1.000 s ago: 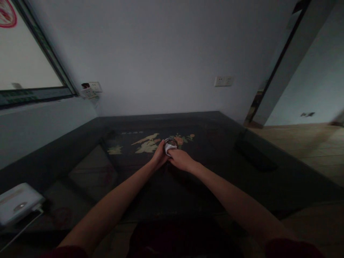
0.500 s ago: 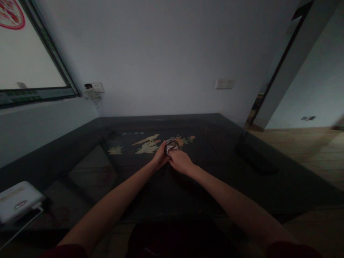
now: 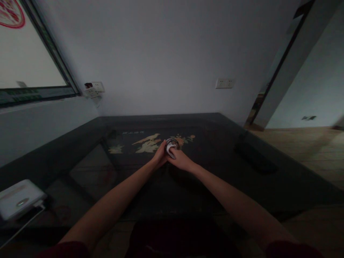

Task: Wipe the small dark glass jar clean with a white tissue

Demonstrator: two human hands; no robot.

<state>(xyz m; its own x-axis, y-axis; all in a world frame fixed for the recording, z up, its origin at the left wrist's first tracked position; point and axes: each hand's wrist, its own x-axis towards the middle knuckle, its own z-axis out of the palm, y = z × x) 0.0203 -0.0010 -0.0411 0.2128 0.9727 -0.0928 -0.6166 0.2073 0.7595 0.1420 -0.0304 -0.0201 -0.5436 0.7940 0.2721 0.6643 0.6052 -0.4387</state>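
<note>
My left hand (image 3: 160, 154) is closed around the left side of a small round glass cup (image 3: 176, 143), whose shiny rim faces up toward me. A white cloth (image 3: 170, 147) lies at the cup's mouth, bunched at the fingers of my right hand (image 3: 181, 160). Those fingers press the cloth against the cup's near rim; whether they reach inside is too small and dark to tell. Both hands meet over the middle of the black table (image 3: 209, 193). The left fingertips are partly hidden behind the cup.
A bird-and-flower picture (image 3: 147, 146) decorates the tabletop beyond my hands. At the left front sits a white box (image 3: 21, 200) with a white cable (image 3: 24, 226). A dark flat object (image 3: 255, 157) lies to the right. Wall sockets (image 3: 225, 83) are behind the table.
The white cloth has shifted at the cup's mouth and now shows as a smoother curved fold. My right hand has turned slightly; my left keeps its hold.
</note>
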